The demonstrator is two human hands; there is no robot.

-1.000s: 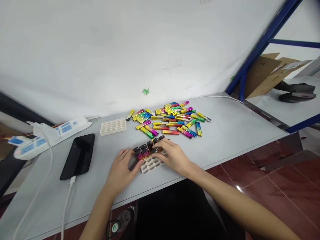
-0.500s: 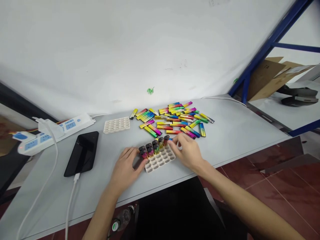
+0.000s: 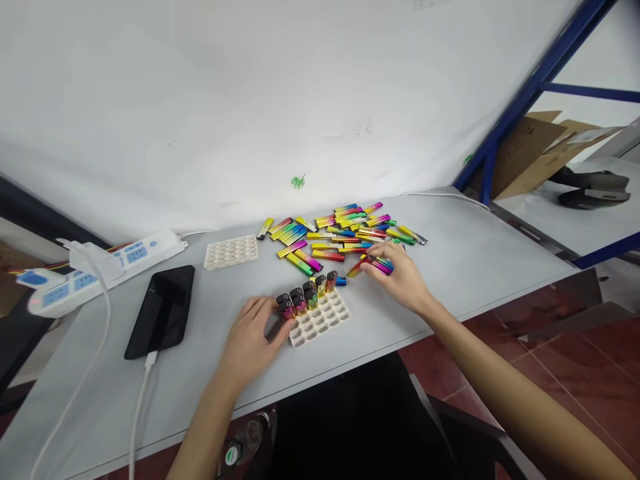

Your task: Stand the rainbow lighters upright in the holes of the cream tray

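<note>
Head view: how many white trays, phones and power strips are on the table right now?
White trays: 2, the second one farther back
Phone: 1
Power strips: 2, the other at the left edge
Total: 5

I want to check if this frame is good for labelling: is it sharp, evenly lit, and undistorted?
Head view: the light is soft and even, with only a faint shadow under the left hand; the right hand is slightly smeared, while the loose sticks and the tray are sharp; the wide lens bows the table edge.
</note>
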